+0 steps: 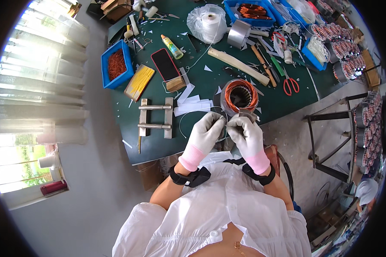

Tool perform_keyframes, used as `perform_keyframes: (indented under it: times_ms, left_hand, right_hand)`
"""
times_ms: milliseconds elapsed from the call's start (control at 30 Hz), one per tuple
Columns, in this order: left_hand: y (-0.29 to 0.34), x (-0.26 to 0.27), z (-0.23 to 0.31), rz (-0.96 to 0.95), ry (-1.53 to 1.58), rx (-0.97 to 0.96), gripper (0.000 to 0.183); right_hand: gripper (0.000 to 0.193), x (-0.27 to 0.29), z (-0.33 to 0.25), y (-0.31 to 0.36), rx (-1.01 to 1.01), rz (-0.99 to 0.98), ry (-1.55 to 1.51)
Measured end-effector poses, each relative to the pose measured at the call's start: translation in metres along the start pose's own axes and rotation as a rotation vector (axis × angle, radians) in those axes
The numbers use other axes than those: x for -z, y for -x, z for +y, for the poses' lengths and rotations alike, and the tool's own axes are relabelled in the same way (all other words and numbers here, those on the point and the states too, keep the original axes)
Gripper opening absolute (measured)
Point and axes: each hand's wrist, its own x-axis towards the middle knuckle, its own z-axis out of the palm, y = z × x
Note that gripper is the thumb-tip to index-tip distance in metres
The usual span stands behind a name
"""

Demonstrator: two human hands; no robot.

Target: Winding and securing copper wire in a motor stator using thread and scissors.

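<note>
My left hand (205, 133) and my right hand (247, 136) both wear white gloves with pink cuffs. They meet at the table's near edge with fingertips pinched close together. A white thread (181, 124) loops across the table to my left fingers, which are closed on it. Whatever lies between my right fingers is too small to make out. Just beyond my hands stands a motor stator (230, 97), a round metal housing with orange-brown copper winding inside. White paper strips (194, 107) lie left of it.
On the green table (158, 147) are a metal two-bar frame (155, 117), a phone (165, 64), a yellow-stick tray (140, 82), a blue bin (126, 70), a wooden stick (238, 66), red-handled scissors (291, 86) and a thread spool (211, 19). A black metal rack (332, 116) stands right.
</note>
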Motion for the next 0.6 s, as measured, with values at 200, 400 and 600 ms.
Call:
perform_keyframes:
  times_ms: [200,400,600]
  left_hand:
    - [0.007,0.005,0.015,-0.1,-0.409,-0.095,0.014]
    - [0.011,-0.002,0.015,-0.1,-0.059,0.042,0.012]
    - [0.014,-0.01,0.01,-0.059,-0.035,-0.043,0.013]
  right_hand:
    - [0.01,0.016,0.018,0.005,-0.231,-0.433,-0.432]
    - [0.01,0.012,0.009,0.005,-0.175,-0.169,-0.401]
    - [0.009,0.008,-0.002,0.006,-0.248,-0.011,-0.402]
